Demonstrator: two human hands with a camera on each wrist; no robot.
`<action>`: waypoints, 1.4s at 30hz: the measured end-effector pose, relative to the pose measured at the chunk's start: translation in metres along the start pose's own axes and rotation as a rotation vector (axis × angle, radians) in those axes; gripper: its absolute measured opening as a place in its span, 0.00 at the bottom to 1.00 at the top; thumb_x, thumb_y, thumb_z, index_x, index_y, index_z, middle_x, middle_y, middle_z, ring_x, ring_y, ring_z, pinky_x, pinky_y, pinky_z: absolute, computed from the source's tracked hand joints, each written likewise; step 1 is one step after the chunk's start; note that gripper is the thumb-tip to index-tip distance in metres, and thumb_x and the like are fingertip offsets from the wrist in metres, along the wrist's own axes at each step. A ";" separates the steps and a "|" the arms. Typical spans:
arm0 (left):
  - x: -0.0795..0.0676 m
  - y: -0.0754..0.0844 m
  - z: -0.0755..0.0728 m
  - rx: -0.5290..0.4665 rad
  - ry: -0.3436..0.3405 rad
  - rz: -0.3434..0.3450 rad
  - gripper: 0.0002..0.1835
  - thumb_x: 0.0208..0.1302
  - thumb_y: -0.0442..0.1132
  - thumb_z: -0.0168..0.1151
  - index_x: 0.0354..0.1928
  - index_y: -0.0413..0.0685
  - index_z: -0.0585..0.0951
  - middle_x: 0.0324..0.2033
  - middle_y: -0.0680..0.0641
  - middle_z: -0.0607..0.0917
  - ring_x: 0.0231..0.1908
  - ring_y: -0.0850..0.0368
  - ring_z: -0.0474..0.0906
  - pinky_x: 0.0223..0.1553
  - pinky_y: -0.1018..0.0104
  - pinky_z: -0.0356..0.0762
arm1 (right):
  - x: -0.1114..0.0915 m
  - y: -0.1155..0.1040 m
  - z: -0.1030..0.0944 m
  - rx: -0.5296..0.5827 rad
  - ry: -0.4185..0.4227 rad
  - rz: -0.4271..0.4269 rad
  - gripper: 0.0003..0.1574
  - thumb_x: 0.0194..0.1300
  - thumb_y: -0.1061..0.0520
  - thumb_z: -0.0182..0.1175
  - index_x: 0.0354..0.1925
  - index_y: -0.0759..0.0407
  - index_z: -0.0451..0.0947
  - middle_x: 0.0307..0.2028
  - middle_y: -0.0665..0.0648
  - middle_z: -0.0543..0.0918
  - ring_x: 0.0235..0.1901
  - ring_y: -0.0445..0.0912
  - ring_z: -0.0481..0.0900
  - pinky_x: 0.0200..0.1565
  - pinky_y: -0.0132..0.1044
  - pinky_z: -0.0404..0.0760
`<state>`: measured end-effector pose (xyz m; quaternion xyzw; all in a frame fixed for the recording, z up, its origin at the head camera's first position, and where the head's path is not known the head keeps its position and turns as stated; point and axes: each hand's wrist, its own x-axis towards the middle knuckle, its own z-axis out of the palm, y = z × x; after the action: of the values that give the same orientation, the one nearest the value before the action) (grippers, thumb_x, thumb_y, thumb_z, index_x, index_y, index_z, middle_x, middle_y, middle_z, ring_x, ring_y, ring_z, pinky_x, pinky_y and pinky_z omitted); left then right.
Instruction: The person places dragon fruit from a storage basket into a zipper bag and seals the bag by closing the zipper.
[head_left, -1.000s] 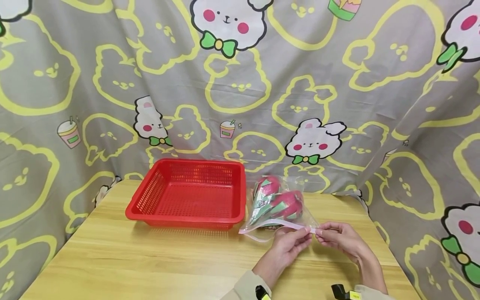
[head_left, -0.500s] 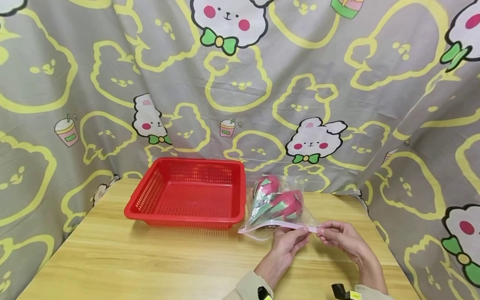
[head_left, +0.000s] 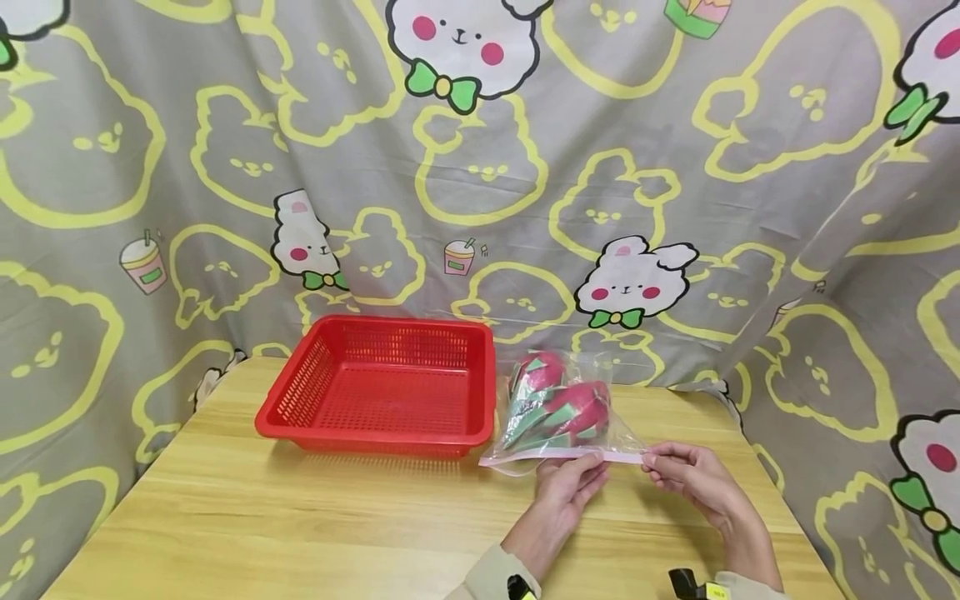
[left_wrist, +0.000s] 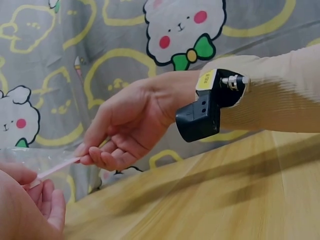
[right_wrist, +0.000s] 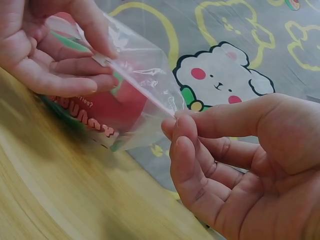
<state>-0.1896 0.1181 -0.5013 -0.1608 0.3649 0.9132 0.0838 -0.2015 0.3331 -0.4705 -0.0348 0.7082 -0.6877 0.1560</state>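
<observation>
A clear zip bag (head_left: 622, 437) lies on the table with two pink-and-green dragon fruits (head_left: 577, 408) inside. Its pink zip strip (head_left: 622, 457) faces the person. My left hand (head_left: 558, 493) pinches that strip near its middle, thumb on top. Between its thumb and fingers, a small white slider (right_wrist: 101, 60) shows in the right wrist view. The bag's right corner is pinched between thumb and fingertips of my right hand (head_left: 701, 482), which keeps the strip taut between both hands. Pink lettering shows on the bag's front. Left of my left hand, the two edges of the bag's mouth stand slightly apart.
A red plastic basket (head_left: 375, 437) with perforated walls stands left of the bag, close beside it. Behind the wooden table (head_left: 300, 525) hangs a grey patterned curtain (head_left: 487, 167), which also runs along both sides.
My left hand has slid left along the zip strip, widening the gap to my right hand. The right hand still pinches the corner. The gap in the bag's mouth looks narrower.
</observation>
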 end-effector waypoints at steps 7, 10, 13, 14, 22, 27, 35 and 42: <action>0.000 0.004 -0.009 -0.025 0.014 0.011 0.15 0.55 0.20 0.68 0.46 0.29 0.81 0.33 0.37 0.89 0.37 0.47 0.89 0.49 0.49 0.84 | 0.001 0.002 0.000 0.014 -0.009 -0.006 0.07 0.72 0.66 0.60 0.46 0.67 0.81 0.38 0.55 0.86 0.37 0.42 0.84 0.41 0.33 0.85; 0.000 0.005 -0.012 -0.041 0.001 0.010 0.16 0.57 0.20 0.67 0.49 0.27 0.80 0.36 0.33 0.88 0.38 0.45 0.89 0.52 0.47 0.82 | 0.002 0.003 0.000 0.017 -0.003 -0.002 0.06 0.73 0.66 0.60 0.46 0.66 0.82 0.38 0.55 0.86 0.37 0.42 0.84 0.42 0.33 0.85; 0.001 0.005 -0.013 -0.050 -0.007 0.016 0.17 0.57 0.20 0.66 0.49 0.26 0.79 0.39 0.32 0.88 0.39 0.45 0.89 0.53 0.45 0.80 | 0.003 0.004 0.000 0.011 0.014 0.003 0.06 0.73 0.65 0.60 0.46 0.66 0.81 0.38 0.55 0.85 0.38 0.42 0.84 0.43 0.34 0.85; 0.001 0.005 -0.014 -0.052 -0.006 0.017 0.17 0.57 0.20 0.66 0.49 0.26 0.79 0.39 0.32 0.88 0.39 0.45 0.89 0.54 0.45 0.80 | 0.003 0.004 0.001 0.009 0.019 0.003 0.06 0.73 0.65 0.60 0.46 0.66 0.81 0.38 0.55 0.85 0.38 0.42 0.84 0.44 0.34 0.85; 0.000 0.006 -0.015 -0.052 0.002 0.017 0.16 0.59 0.21 0.66 0.49 0.26 0.77 0.39 0.32 0.88 0.41 0.45 0.89 0.54 0.46 0.80 | 0.005 0.006 0.002 0.063 -0.030 -0.049 0.08 0.76 0.66 0.54 0.48 0.73 0.75 0.43 0.61 0.87 0.45 0.46 0.88 0.53 0.40 0.83; -0.001 0.008 -0.017 -0.055 -0.001 0.025 0.15 0.59 0.20 0.66 0.48 0.26 0.78 0.39 0.32 0.88 0.41 0.44 0.89 0.54 0.46 0.80 | 0.004 0.005 0.001 0.171 -0.052 -0.073 0.09 0.76 0.69 0.52 0.49 0.74 0.76 0.42 0.65 0.88 0.44 0.49 0.89 0.51 0.38 0.83; -0.001 0.007 -0.023 -0.064 -0.010 0.024 0.16 0.61 0.21 0.65 0.50 0.27 0.77 0.40 0.32 0.88 0.41 0.45 0.89 0.54 0.46 0.81 | 0.005 0.008 0.002 0.204 -0.055 -0.081 0.09 0.77 0.70 0.50 0.48 0.73 0.76 0.42 0.64 0.88 0.44 0.50 0.89 0.50 0.37 0.83; -0.001 0.010 -0.026 -0.052 -0.003 0.036 0.15 0.60 0.21 0.66 0.49 0.26 0.77 0.38 0.34 0.89 0.41 0.45 0.89 0.54 0.47 0.81 | 0.005 0.006 0.001 0.202 -0.049 -0.082 0.08 0.77 0.70 0.50 0.48 0.73 0.75 0.41 0.63 0.88 0.44 0.49 0.89 0.50 0.37 0.83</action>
<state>-0.1856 0.0931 -0.5123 -0.1550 0.3439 0.9239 0.0639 -0.2047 0.3313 -0.4771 -0.0648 0.6292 -0.7604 0.1477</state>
